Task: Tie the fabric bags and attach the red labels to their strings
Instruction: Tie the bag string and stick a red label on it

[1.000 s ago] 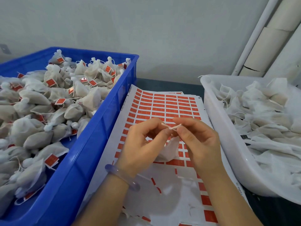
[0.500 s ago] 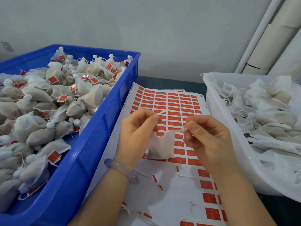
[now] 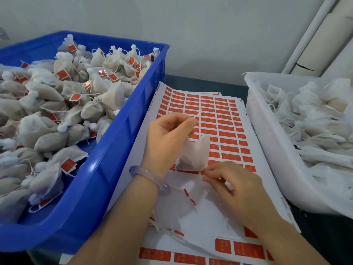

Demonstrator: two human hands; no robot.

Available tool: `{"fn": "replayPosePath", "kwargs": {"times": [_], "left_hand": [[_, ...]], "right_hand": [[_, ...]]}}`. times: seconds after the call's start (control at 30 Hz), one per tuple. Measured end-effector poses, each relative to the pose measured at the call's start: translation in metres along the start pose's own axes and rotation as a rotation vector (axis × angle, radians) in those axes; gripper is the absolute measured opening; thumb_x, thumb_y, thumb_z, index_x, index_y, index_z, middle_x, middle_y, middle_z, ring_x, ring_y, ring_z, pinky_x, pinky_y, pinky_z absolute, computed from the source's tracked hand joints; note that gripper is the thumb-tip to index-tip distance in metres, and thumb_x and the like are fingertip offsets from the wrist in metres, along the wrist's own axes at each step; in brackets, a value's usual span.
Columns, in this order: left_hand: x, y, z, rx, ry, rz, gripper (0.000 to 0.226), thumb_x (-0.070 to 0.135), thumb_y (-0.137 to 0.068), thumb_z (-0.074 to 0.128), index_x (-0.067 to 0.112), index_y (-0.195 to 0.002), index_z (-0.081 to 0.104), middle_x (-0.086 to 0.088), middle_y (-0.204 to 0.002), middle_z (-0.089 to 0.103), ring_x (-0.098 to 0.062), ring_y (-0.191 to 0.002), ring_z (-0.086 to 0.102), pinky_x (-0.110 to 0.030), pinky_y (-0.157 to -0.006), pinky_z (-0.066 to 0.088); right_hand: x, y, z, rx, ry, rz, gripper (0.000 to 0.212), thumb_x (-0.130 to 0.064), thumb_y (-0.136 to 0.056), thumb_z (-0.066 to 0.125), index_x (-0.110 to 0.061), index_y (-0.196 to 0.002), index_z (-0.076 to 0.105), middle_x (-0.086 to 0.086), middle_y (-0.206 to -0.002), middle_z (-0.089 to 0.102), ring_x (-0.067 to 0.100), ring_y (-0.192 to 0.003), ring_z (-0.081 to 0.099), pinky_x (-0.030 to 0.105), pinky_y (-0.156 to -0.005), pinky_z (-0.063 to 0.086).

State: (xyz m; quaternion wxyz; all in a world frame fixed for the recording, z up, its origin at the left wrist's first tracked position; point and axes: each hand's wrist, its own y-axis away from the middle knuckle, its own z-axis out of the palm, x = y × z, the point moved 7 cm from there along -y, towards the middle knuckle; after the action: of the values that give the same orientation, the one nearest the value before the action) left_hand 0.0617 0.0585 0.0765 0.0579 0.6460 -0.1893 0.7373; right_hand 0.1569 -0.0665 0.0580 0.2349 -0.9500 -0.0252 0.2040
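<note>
Your left hand (image 3: 168, 138) pinches string (image 3: 197, 113) of small white fabric bag (image 3: 194, 153); bag hangs from pinch above middle of label sheet (image 3: 210, 219). Your right hand (image 3: 236, 188) low on sheet, fingertips (image 3: 208, 174) at near edge of red labels (image 3: 229, 149), just below bag; blurred, cannot tell if gripping anything. Blue crate (image 3: 107, 180) of tied, labelled bags left of sheet. White tub (image 3: 267, 150) of unlabelled bags right of sheet.
</note>
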Motion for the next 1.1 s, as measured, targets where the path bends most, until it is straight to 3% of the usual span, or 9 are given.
{"fn": "replayPosePath", "kwargs": {"times": [0.07,0.37,0.67,0.73,0.8,0.87,0.93,1.03,1.1], "left_hand": [[-0.002,0.0,-0.001,0.016,0.012,-0.012,0.013,0.02,-0.087,0.063,0.024,-0.076,0.068,0.019,-0.063,0.064,0.004,-0.065,0.061,-0.008,-0.056,0.046],[-0.004,-0.002,-0.004,0.047,0.038,-0.035,0.014,0.021,-0.087,0.062,0.027,-0.075,0.066,0.021,-0.068,0.067,0.002,-0.072,0.065,-0.008,-0.057,0.048],[-0.003,0.0,-0.002,0.022,0.015,-0.052,0.011,0.022,-0.087,0.062,0.023,-0.078,0.068,0.019,-0.062,0.064,0.004,-0.064,0.061,-0.007,-0.055,0.045],[-0.001,0.003,0.0,-0.008,0.016,-0.046,0.01,0.022,-0.085,0.064,0.024,-0.077,0.07,0.017,-0.063,0.065,0.002,-0.065,0.061,-0.009,-0.056,0.047],[0.003,0.005,0.003,-0.041,0.032,-0.027,0.008,0.026,-0.082,0.066,0.025,-0.076,0.071,0.016,-0.065,0.067,0.001,-0.068,0.063,-0.01,-0.058,0.048],[0.008,0.007,0.004,-0.051,0.049,-0.003,0.011,0.036,-0.073,0.065,0.027,-0.075,0.072,0.015,-0.069,0.069,-0.001,-0.072,0.065,-0.01,-0.06,0.049],[0.011,0.008,0.004,-0.058,0.055,0.032,0.016,0.037,-0.068,0.064,0.027,-0.077,0.072,0.012,-0.072,0.071,-0.006,-0.076,0.066,-0.012,-0.062,0.05],[0.009,0.006,0.001,-0.046,0.071,0.029,0.017,0.034,-0.069,0.063,0.025,-0.08,0.073,0.008,-0.075,0.072,-0.011,-0.079,0.068,-0.017,-0.065,0.053],[0.003,0.003,-0.002,-0.022,0.094,-0.002,0.018,0.034,-0.069,0.064,0.025,-0.081,0.073,0.005,-0.079,0.073,-0.014,-0.082,0.069,-0.02,-0.067,0.055]], "right_hand": [[0.001,0.007,0.008,-0.068,0.081,0.003,0.011,-0.024,-0.078,0.063,-0.019,-0.083,0.071,-0.009,-0.084,0.071,0.001,-0.077,0.064,-0.002,-0.069,0.035],[-0.009,0.021,0.012,-0.175,0.107,-0.194,0.011,-0.027,-0.084,0.068,-0.018,-0.081,0.074,-0.009,-0.084,0.073,0.007,-0.079,0.066,0.022,-0.074,0.055],[-0.009,0.02,0.008,-0.449,0.093,-0.123,0.046,-0.063,-0.084,0.041,-0.032,-0.085,0.074,-0.024,-0.107,0.066,-0.005,-0.103,0.05,0.024,-0.088,0.047],[-0.011,0.004,-0.001,-0.392,0.034,-0.101,0.043,-0.059,-0.084,0.046,-0.027,-0.082,0.075,-0.021,-0.1,0.067,-0.005,-0.097,0.051,0.024,-0.087,0.046],[-0.009,-0.023,-0.031,-0.061,-0.18,-0.003,0.03,-0.045,-0.084,0.056,-0.021,-0.074,0.071,-0.017,-0.081,0.067,0.002,-0.081,0.06,0.018,-0.074,0.05],[0.001,-0.044,-0.052,0.206,-0.402,0.172,0.023,-0.052,-0.083,0.056,-0.031,-0.075,0.063,-0.021,-0.077,0.064,-0.001,-0.083,0.06,0.007,-0.068,0.047],[-0.001,-0.066,-0.049,0.186,-0.395,0.237,0.022,-0.062,-0.071,0.052,-0.042,-0.079,0.055,-0.032,-0.078,0.058,-0.011,-0.09,0.054,0.0,-0.067,0.042],[-0.003,-0.08,-0.023,-0.018,-0.411,0.252,0.025,-0.062,-0.063,0.053,-0.046,-0.083,0.055,-0.034,-0.086,0.057,-0.007,-0.088,0.057,0.008,-0.075,0.044],[0.002,-0.078,-0.009,-0.029,-0.501,0.26,0.032,-0.061,-0.061,0.057,-0.046,-0.089,0.059,-0.031,-0.088,0.064,-0.007,-0.09,0.06,0.011,-0.077,0.048]]}}
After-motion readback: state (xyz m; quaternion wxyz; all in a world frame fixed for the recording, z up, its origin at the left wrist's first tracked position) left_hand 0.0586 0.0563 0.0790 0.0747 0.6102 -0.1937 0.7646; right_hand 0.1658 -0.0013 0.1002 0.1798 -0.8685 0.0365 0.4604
